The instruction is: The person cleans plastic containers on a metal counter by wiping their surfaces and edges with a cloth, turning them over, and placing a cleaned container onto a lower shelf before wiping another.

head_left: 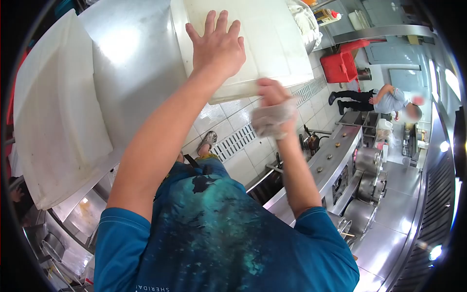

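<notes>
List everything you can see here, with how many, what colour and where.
upper slab: one, whitish, top centre
left slab: one, whitish, far left
table: one, silver, between the slabs
cloth: one, white, top, beside upper slab
red bin: one, red, upper right
co-worker: one, dark trousers, right
stove: one, silver, right of centre
pots: at least three, silver, right
floor grating: two visible stretches, grey, centre
shoe: one, greyish, centre
shirt: one, blue-teal, bottom
left hand: one, bare, spread over upper slab
right hand: one, blurred, greyish-white covering, near upper slab's corner
</notes>
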A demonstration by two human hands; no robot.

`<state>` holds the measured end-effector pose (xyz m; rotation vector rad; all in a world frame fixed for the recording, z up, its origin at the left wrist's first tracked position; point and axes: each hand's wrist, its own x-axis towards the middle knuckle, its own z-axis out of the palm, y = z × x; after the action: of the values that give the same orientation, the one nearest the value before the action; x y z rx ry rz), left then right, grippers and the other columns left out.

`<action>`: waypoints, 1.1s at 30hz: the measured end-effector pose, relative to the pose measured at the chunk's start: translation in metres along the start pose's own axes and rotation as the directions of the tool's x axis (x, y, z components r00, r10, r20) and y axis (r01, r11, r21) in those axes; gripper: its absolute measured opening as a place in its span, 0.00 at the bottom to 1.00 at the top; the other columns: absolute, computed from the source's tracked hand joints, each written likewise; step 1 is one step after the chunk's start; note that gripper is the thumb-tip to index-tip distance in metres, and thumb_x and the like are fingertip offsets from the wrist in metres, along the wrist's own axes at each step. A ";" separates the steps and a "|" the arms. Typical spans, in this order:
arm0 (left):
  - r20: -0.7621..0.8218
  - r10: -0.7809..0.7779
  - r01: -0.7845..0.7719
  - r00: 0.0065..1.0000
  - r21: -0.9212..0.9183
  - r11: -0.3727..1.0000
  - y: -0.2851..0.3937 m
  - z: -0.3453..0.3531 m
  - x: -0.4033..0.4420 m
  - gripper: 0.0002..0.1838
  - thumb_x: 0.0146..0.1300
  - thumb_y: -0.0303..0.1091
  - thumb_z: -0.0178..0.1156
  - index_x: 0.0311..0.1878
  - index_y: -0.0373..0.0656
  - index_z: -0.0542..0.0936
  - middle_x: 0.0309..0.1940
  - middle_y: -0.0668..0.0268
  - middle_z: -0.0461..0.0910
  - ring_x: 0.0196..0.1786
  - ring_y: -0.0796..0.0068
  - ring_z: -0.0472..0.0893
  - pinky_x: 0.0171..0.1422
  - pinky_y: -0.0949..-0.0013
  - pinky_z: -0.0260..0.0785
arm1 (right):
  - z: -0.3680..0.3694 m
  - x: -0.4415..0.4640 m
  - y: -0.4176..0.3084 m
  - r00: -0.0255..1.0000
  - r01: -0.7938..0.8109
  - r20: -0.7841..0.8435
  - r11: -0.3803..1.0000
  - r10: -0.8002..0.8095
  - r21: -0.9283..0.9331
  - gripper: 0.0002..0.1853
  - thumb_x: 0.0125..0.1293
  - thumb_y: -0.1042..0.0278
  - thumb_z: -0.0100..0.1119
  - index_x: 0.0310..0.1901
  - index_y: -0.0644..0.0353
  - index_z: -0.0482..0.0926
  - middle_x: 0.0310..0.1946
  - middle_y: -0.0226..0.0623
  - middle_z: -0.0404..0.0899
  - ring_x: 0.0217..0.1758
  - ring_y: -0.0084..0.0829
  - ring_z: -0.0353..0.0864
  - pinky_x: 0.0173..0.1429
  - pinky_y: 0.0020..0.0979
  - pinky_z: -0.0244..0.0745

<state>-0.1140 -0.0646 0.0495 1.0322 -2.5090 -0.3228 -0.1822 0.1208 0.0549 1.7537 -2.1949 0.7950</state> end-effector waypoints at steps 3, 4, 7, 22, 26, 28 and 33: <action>0.002 -0.001 0.001 1.000 0.009 1.000 0.000 0.000 -0.002 0.23 0.73 0.44 0.47 0.69 0.56 0.70 0.75 0.68 0.60 0.79 0.64 0.53 0.75 0.30 0.43 | 0.012 0.015 -0.069 0.994 -0.009 0.108 0.999 0.005 0.039 0.09 0.50 0.78 0.60 0.32 0.53 0.76 0.43 0.28 0.81 0.38 0.35 0.81 0.40 0.37 0.79; 0.007 0.007 -0.007 1.000 0.011 1.000 -0.001 -0.001 -0.003 0.23 0.73 0.44 0.47 0.69 0.56 0.70 0.75 0.68 0.60 0.79 0.64 0.53 0.75 0.30 0.43 | 0.013 0.015 -0.065 0.998 0.016 0.068 0.999 -0.019 0.043 0.08 0.50 0.78 0.59 0.32 0.53 0.77 0.43 0.27 0.82 0.38 0.35 0.81 0.40 0.36 0.79; 0.007 0.016 -0.016 1.000 0.007 1.000 -0.001 -0.002 -0.002 0.23 0.73 0.44 0.47 0.70 0.57 0.70 0.75 0.68 0.59 0.79 0.64 0.52 0.75 0.31 0.43 | 0.002 0.007 -0.031 1.000 0.021 -0.005 0.999 -0.022 -0.049 0.07 0.51 0.79 0.58 0.30 0.55 0.77 0.44 0.27 0.84 0.37 0.35 0.82 0.40 0.35 0.79; 0.091 -0.005 0.002 0.996 0.034 0.999 0.003 -0.009 0.000 0.24 0.74 0.44 0.45 0.71 0.56 0.68 0.77 0.69 0.56 0.80 0.64 0.50 0.77 0.33 0.41 | -0.011 -0.016 0.022 0.997 -0.013 -0.079 1.000 0.014 0.009 0.06 0.52 0.80 0.58 0.28 0.56 0.78 0.46 0.29 0.85 0.32 0.38 0.81 0.37 0.35 0.79; 0.125 0.004 -0.012 0.992 0.061 0.998 0.007 -0.007 0.003 0.24 0.74 0.44 0.44 0.72 0.55 0.67 0.78 0.66 0.54 0.81 0.61 0.48 0.77 0.31 0.41 | -0.023 -0.026 0.101 0.970 -0.115 -0.222 0.990 0.095 -0.077 0.04 0.53 0.79 0.58 0.28 0.57 0.78 0.47 0.28 0.86 0.32 0.39 0.81 0.36 0.37 0.78; 0.124 -0.003 -0.008 0.992 0.087 0.996 0.012 -0.004 0.006 0.25 0.74 0.44 0.44 0.72 0.55 0.66 0.78 0.66 0.53 0.81 0.61 0.47 0.77 0.30 0.40 | -0.034 -0.019 0.130 0.952 -0.171 -0.273 0.981 0.141 -0.089 0.04 0.54 0.78 0.58 0.27 0.57 0.78 0.47 0.28 0.86 0.32 0.39 0.81 0.37 0.37 0.78; 0.151 -0.040 0.026 0.988 0.092 0.995 0.019 -0.002 0.012 0.25 0.75 0.44 0.44 0.73 0.55 0.65 0.78 0.65 0.52 0.81 0.59 0.46 0.76 0.29 0.39 | -0.060 -0.005 0.198 0.916 -0.378 -0.217 0.906 0.337 -0.188 0.04 0.58 0.77 0.56 0.31 0.60 0.80 0.40 0.33 0.86 0.32 0.47 0.80 0.40 0.42 0.78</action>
<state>-0.1323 -0.0601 0.0610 1.1239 -2.6669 -0.3121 -0.3787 0.1848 0.0487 1.1389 -2.4050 0.7073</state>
